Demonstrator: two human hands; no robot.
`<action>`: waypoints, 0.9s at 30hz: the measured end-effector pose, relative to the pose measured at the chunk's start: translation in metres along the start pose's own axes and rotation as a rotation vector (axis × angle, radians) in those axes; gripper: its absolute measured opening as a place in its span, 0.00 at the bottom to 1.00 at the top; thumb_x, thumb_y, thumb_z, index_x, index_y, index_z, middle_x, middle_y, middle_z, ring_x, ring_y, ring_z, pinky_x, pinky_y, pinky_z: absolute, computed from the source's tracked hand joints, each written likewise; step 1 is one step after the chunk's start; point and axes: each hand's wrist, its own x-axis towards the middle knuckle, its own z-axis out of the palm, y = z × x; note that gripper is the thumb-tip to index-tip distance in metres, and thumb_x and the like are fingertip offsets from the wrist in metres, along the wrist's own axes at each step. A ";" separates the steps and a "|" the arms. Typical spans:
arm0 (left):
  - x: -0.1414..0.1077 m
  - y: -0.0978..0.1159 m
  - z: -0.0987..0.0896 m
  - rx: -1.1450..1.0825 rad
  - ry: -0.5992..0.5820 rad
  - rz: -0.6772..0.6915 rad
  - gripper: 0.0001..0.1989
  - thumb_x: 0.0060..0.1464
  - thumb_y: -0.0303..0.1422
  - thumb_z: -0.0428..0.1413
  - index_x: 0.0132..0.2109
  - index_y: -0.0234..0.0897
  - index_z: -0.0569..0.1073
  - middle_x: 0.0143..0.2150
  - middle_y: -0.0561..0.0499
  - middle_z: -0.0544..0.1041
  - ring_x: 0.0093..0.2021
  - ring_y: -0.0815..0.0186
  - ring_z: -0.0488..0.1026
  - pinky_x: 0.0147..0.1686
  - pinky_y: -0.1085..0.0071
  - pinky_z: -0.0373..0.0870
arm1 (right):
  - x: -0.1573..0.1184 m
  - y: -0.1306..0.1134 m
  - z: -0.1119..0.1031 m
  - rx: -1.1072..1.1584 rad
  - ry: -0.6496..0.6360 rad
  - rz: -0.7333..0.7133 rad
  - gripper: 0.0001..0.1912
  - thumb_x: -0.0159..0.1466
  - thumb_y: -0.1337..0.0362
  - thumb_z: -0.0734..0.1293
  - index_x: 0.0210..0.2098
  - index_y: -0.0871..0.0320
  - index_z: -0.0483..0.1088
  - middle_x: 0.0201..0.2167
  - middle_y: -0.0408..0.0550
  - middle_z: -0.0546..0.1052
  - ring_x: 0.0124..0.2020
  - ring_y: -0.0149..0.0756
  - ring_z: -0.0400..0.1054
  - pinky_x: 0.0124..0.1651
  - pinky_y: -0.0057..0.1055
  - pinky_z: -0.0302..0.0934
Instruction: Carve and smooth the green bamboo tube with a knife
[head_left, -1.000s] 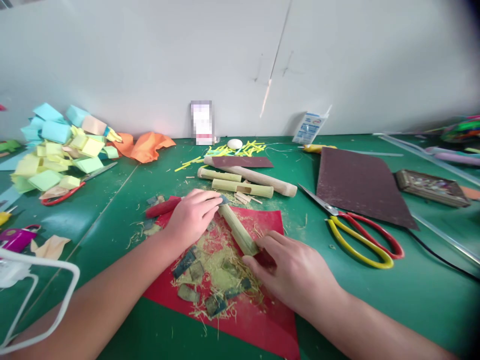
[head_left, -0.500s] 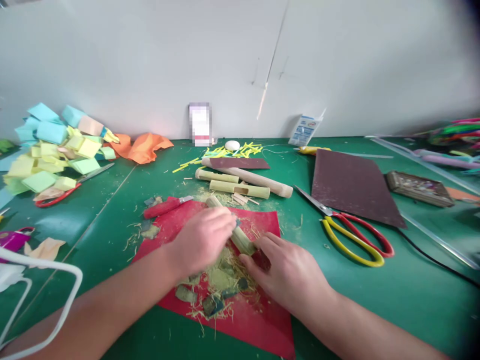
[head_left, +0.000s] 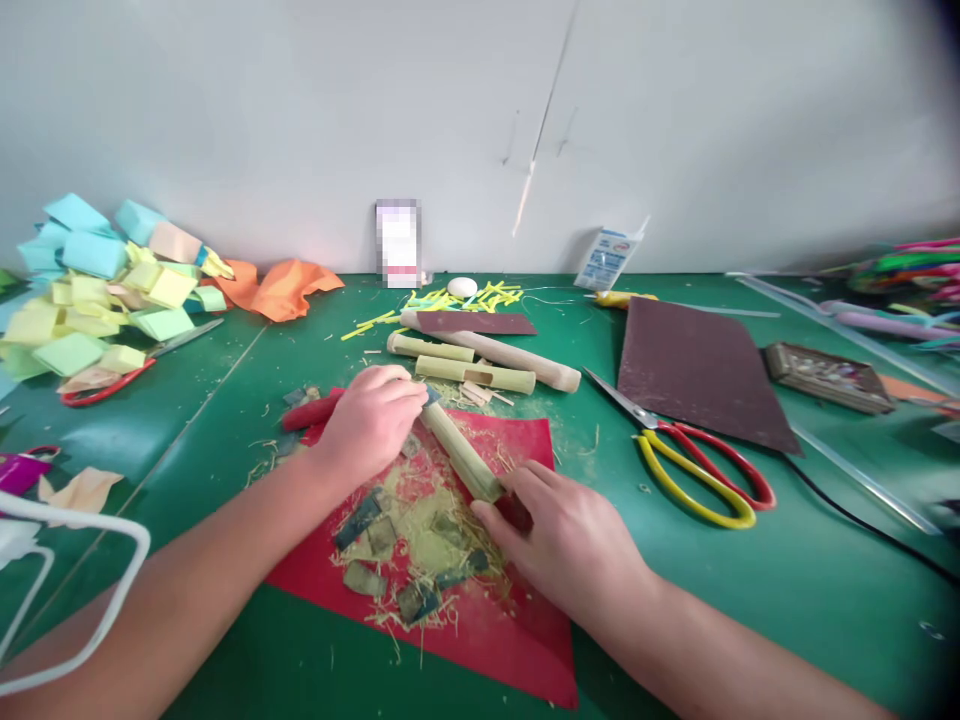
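Pale-green bamboo tube [head_left: 459,450]: slanted over flat red sheet [head_left: 517,640], between both hands
Right hand [head_left: 566,525]: gripping tube's near end
Left hand [head_left: 382,415]: holding small dark-grey scrap [head_left: 431,394] against tube's far end
Red-and-yellow-handled metal scissors [head_left: 651,421]: on green bench [head_left: 315,660], right of sheet

Left hand [head_left: 379,420] holds a dark scrap [head_left: 430,394] against a bamboo tube [head_left: 461,450] gripped by the right hand [head_left: 566,520]; red sheet [head_left: 525,640] beneath both, scissors [head_left: 651,421] farther right
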 end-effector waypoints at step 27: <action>-0.001 -0.001 -0.005 -0.056 -0.064 0.052 0.11 0.60 0.25 0.49 0.45 0.34 0.75 0.44 0.46 0.78 0.50 0.60 0.70 0.51 0.57 0.66 | 0.000 -0.002 0.005 -0.014 0.043 0.008 0.12 0.60 0.57 0.63 0.24 0.56 0.63 0.22 0.41 0.68 0.21 0.29 0.61 0.23 0.28 0.46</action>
